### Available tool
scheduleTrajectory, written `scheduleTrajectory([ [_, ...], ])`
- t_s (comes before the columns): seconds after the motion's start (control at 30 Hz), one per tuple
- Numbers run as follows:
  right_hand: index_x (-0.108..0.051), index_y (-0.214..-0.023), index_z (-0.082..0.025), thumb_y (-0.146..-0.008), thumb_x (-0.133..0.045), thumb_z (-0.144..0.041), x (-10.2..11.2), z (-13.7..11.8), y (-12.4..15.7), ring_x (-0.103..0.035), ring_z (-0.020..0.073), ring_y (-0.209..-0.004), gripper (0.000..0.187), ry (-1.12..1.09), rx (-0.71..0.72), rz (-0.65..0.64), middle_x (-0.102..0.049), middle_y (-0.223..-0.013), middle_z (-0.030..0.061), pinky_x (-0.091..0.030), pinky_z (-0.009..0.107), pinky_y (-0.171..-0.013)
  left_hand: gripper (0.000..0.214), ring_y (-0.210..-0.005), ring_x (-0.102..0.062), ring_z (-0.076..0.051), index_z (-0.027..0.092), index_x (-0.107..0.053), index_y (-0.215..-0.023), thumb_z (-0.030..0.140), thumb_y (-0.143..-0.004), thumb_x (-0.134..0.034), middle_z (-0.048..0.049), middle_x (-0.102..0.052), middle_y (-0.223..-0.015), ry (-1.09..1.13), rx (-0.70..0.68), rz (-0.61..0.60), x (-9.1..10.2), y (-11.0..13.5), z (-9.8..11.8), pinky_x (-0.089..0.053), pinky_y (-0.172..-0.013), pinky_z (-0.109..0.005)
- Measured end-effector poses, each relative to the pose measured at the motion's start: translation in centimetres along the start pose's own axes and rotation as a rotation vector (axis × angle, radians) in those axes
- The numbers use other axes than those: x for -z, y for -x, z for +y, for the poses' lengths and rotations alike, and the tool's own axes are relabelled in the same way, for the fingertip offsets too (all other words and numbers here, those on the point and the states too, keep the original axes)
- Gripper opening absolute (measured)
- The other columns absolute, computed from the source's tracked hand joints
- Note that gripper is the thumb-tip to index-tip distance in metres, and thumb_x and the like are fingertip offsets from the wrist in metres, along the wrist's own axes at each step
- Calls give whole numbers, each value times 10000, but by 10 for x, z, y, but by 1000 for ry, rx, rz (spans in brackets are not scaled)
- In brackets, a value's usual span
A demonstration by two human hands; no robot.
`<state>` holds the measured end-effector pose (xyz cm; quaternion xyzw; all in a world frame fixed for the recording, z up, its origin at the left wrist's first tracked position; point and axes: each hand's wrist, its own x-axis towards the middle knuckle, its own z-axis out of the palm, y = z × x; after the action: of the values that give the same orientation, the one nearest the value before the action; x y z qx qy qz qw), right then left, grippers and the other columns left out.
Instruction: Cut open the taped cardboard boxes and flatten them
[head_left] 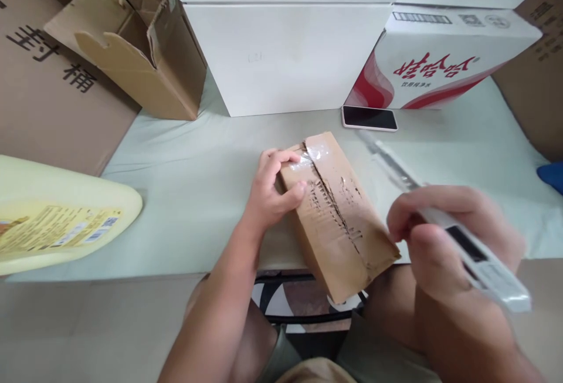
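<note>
A small brown cardboard box (341, 219) lies on the pale table (189, 195), its near end hanging over the front edge. Its top seam is torn and clear tape crosses the far end. My left hand (272, 186) grips the box's far left corner, thumb on the side and fingers curled over the taped top. My right hand (444, 236), blurred by motion, is closed round a white utility knife (444, 224). The knife's blade end points up and left, just right of the box and apart from it.
A dark phone (369, 117) lies behind the box. White cartons (285, 57) and a red-and-white printed carton (440, 60) stand at the back. An open brown box (145, 48) stands back left, a yellow package (57, 219) at the left edge, something blue (552, 175) at far right.
</note>
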<state>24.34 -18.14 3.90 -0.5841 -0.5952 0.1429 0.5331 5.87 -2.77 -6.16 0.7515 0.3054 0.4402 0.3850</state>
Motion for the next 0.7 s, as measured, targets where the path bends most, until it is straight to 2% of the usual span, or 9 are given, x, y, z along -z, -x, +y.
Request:
scheduleTrajectory([
  [0.1,-655,-1221,-284,-1015,-655,-330,-10,-2,-2,-596,134,-532,211,111,-32,-145,-702,-759,-17,-463,274,-477,355,-1243,-579,-305,298,-590,-1198,534,-934,-621,-91,-601,-1239,27,-37,-5,-4,0,-1,-506,-1112,-504],
  [0.2,-660,-1227,-264,-1013,-634,-274,-18,1,-11,-694,147,-640,216,199,-23,-266,-775,-890,19,-546,266,-562,400,-1282,-571,-313,292,-578,-1226,601,-973,-591,-96,-624,-1280,81,-41,-34,-4,0,-3,-457,-1163,-524],
  [0.3,-669,-1299,-243,-1015,-622,-277,-18,2,-18,-779,197,-816,289,209,1,-333,-815,-1018,59,-622,299,-699,430,-1267,-579,-312,288,-586,-1236,639,-988,-570,-95,-639,-1266,108,-21,-39,-4,1,-4,-455,-1150,-521],
  [0.37,-659,-1350,-234,-1020,-617,-280,-17,1,-17,-794,205,-854,336,186,-13,-336,-824,-1056,63,-637,301,-736,444,-1253,-584,-308,286,-591,-1238,653,-989,-564,-98,-637,-1280,112,-11,-30,-5,2,-4,-464,-1134,-510],
  [0.5,-669,-1349,-220,-1034,-580,-243,-18,1,-12,-779,174,-768,328,186,-48,-294,-829,-1026,51,-618,266,-668,436,-1226,-595,-298,289,-599,-1228,650,-985,-574,-94,-641,-1284,125,-11,-20,-6,2,-4,-478,-1109,-491],
  [0.7,-677,-1335,-204,-1022,-566,-201,-25,1,-11,-801,187,-798,332,281,39,-276,-836,-1053,68,-618,276,-661,428,-1217,-596,-304,283,-606,-1212,641,-979,-583,-94,-652,-1259,112,-8,-27,-5,1,-4,-484,-1089,-489],
])
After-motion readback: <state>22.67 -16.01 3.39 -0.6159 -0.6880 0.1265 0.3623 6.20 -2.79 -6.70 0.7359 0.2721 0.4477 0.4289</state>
